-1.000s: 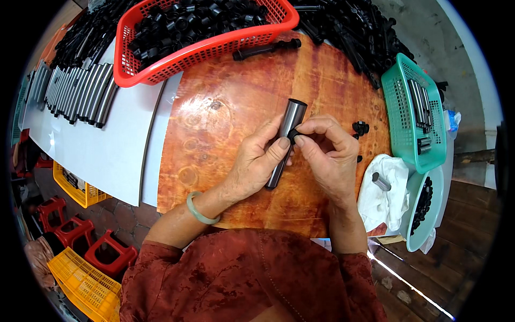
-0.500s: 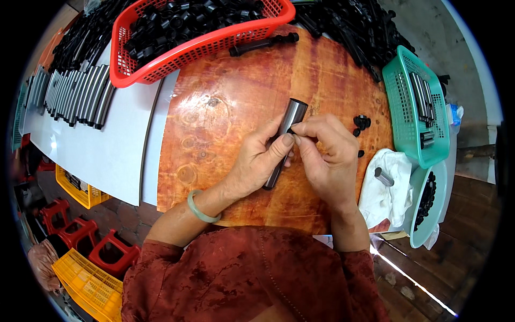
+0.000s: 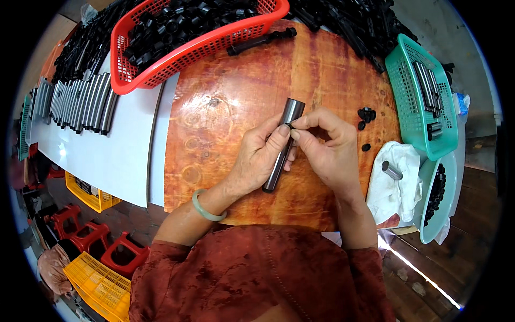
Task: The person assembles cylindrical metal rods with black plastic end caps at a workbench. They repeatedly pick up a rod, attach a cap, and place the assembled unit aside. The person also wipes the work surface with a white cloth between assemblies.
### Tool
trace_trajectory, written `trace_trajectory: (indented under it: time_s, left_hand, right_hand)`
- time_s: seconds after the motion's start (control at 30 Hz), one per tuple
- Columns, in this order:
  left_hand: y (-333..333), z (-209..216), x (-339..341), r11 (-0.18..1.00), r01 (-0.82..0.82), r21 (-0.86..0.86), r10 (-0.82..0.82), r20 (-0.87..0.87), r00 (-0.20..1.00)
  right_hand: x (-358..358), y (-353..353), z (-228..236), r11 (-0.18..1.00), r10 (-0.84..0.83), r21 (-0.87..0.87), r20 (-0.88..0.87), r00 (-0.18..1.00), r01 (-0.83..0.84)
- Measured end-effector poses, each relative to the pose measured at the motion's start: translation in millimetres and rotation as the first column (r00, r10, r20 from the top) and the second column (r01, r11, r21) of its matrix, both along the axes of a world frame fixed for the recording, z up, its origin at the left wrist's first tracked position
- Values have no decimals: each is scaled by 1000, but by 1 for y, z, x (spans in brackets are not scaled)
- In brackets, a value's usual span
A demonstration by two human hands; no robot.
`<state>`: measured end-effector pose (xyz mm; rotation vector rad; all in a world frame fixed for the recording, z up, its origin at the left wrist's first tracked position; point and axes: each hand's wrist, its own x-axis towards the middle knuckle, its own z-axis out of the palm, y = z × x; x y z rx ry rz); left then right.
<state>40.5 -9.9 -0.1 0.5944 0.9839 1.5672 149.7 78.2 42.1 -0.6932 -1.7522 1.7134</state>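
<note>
A shiny grey metal tube (image 3: 293,110) slants over the wooden board, its upper end leaning right. My left hand (image 3: 256,153), with a pale green bangle (image 3: 207,206) at the wrist, is closed round the tube's middle, thumb along its side. Pressed against the tube beside that thumb, my right hand (image 3: 332,153) pinches a small black piece (image 3: 290,126), mostly hidden by the fingertips. Several small black caps (image 3: 366,114) lie on the board to the right. Beyond them, a short grey metal cylinder (image 3: 392,170) rests on a white cloth (image 3: 382,203).
A red basket (image 3: 161,75) full of black rings stands at the back. On the right are a green basket (image 3: 406,96) of tubes and a pale green basin (image 3: 425,214) of black parts. Tubes (image 3: 88,107) line the left; black parts (image 3: 343,24) pile behind the wooden board (image 3: 241,80).
The whole view has shifted a little to the left relative to the table. My hands keep hold of the tube, with the right fingertips still pinched against its side.
</note>
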Motion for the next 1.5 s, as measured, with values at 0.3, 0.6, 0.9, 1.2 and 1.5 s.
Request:
trace_trajectory:
  time_s: [0.3,0.6,0.9,1.2,1.5]
  left_hand:
    - [3,-3,-2,999,-24,49,9,296,955]
    - [4,1,-4,996,-81,34,72,206,976]
    - [2,3,-6,985,-122,124,118,36,992]
    - [1,1,-5,984,-149,94,136,126,983]
    - [2,-6,-6,953,-95,289,146,-160,976]
  right_hand:
    - [0,5,-4,970,59,-222,-165,985,-95]
    - [-9,-2,-12,973,-109,-217,-107,988,83]
    - [-16,-7,-18,941,-18,-335,-189,982,-47]
    - [-16,-2,-23,947,51,-301,-216,975,-116]
    - [-9,-6,-9,995,35,-91,-110,993,-45]
